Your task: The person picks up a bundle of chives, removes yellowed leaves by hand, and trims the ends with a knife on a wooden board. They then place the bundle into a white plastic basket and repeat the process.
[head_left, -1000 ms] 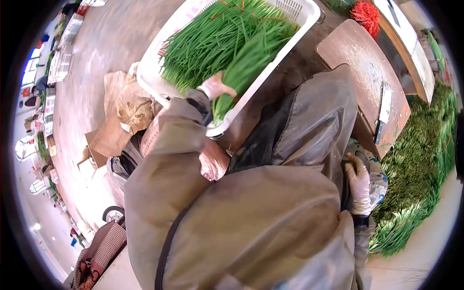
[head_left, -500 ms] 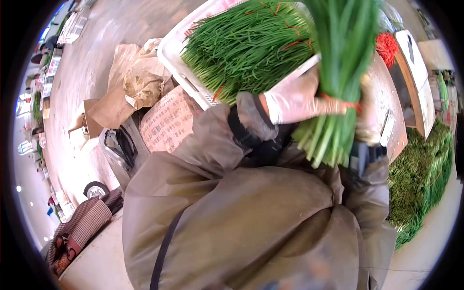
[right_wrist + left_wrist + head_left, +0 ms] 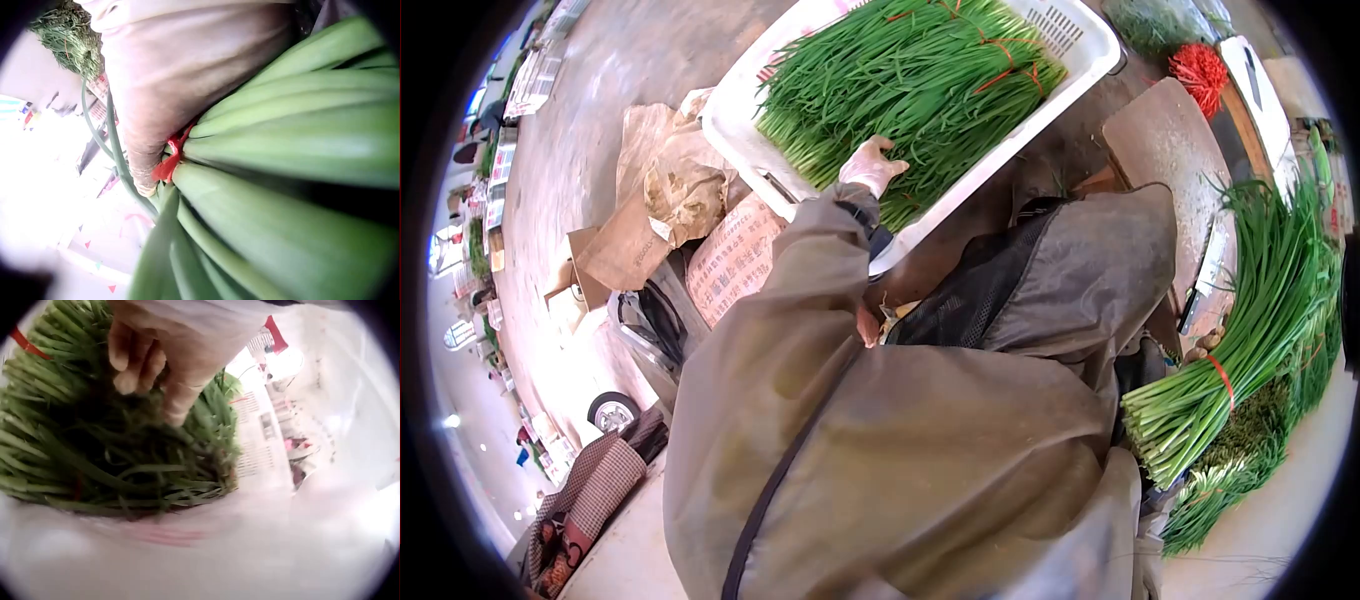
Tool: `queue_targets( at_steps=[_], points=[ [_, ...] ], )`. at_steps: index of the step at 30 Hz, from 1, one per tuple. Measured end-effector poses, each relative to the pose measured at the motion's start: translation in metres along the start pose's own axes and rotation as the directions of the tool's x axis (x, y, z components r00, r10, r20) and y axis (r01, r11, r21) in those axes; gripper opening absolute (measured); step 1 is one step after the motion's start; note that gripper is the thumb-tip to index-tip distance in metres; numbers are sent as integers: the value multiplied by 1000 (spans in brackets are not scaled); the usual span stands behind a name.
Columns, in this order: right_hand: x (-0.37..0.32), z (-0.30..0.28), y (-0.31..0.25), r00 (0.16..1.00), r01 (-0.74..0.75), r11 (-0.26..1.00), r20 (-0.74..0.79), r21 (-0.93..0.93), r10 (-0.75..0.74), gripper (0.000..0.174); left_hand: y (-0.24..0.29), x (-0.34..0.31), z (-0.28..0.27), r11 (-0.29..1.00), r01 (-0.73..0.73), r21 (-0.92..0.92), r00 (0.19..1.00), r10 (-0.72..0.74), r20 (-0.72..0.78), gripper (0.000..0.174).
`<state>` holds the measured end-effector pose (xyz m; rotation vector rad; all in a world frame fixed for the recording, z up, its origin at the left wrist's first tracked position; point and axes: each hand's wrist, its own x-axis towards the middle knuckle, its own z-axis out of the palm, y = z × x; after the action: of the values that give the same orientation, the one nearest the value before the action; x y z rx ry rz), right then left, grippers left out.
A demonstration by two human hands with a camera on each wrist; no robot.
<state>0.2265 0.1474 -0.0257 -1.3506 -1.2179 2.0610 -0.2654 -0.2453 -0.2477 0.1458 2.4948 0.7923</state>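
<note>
A white plastic basket (image 3: 775,190) holds a thick heap of garlic chives (image 3: 900,95), some tied with red bands. My gloved left hand (image 3: 873,167) is over the heap's near side. In the left wrist view its fingers (image 3: 153,365) bend loosely down to the leaves, gripping no bundle. At the right, my gloved right hand (image 3: 194,69) grips a bundle of garlic chives (image 3: 1250,300) close to its red tie (image 3: 172,159). The bundle hides most of that hand in the head view. Its pale stalk ends point toward my body, its leaves away.
Beside my right knee, a worn board (image 3: 1165,140) carries a cleaver (image 3: 1212,265). A pile of greens (image 3: 1250,430) lies below the held bundle. Red ties (image 3: 1198,68) sit in a clump at the back right. Crumpled brown paper (image 3: 685,195) and a cardboard box (image 3: 580,265) are at left.
A bundle of chives rose from the basket and came before my body, both hands at it. My right hand then carried it to the right, while my left went back over the basket.
</note>
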Motion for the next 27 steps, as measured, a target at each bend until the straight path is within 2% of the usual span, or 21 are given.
queue_targets(
  at_steps=[1,3,4,5,7,8,12,14,15,17,18,20,21,23,25,26,27],
  points=[
    [-8,-12,6,999,-6,1000,-45,-9,6,70,4,5,3,1000,-2,4,1000,2,6,57],
    [-26,-31,13,995,-17,1000,-104,-20,15,70,15,10,7,966,-65,249,996,49,70,49],
    [-33,-39,16,992,-18,1000,-129,-24,15,70,13,14,7,929,-120,351,988,78,132,37],
    [-38,-45,19,989,-22,999,-149,-24,19,70,9,19,7,928,-126,351,987,83,134,37],
    [-48,-55,22,984,-30,999,-179,-22,26,70,-2,24,3,959,5,282,1000,-6,2,29],
    [-50,-57,24,982,-36,999,-184,-24,31,70,-12,21,-6,988,28,150,1000,-27,-7,26],
    [-58,-65,28,980,-47,999,-196,-22,42,70,-15,-21,-64,991,16,-129,994,-30,-104,19],
    [-59,-67,31,980,-45,999,-198,-27,39,70,-43,-22,-72,900,-43,-434,993,-8,-116,18],
    [-60,-69,32,980,-43,999,-198,-31,37,70,-40,-32,-77,835,-40,-548,996,-13,-92,17],
    [-59,-69,34,979,-41,999,-198,-26,35,70,-8,-70,-91,806,-39,-591,997,-11,-81,14],
    [-59,-69,35,979,-34,999,-200,-26,28,70,-8,-78,-87,739,-105,-665,994,72,-78,12],
    [-57,-65,35,982,-24,999,-186,-22,19,70,35,-115,-78,648,-179,-740,982,164,-94,14],
    [-56,-65,36,983,-16,1000,-183,-21,12,70,59,-132,-69,652,-224,-725,969,227,-95,13],
    [-49,-57,34,988,-2,1000,-156,-12,0,70,94,-155,-36,735,-346,-583,929,357,-101,25],
    [-40,-46,30,991,20,1000,-134,-5,-21,70,116,-153,24,881,-429,-198,902,428,-51,40],
    [-35,-40,29,993,36,999,-111,1,-36,70,117,-145,59,909,-416,2,909,416,12,49],
    [-27,-31,25,995,60,998,-87,9,-59,70,112,-142,80,907,-406,108,913,399,83,57]
  ],
)
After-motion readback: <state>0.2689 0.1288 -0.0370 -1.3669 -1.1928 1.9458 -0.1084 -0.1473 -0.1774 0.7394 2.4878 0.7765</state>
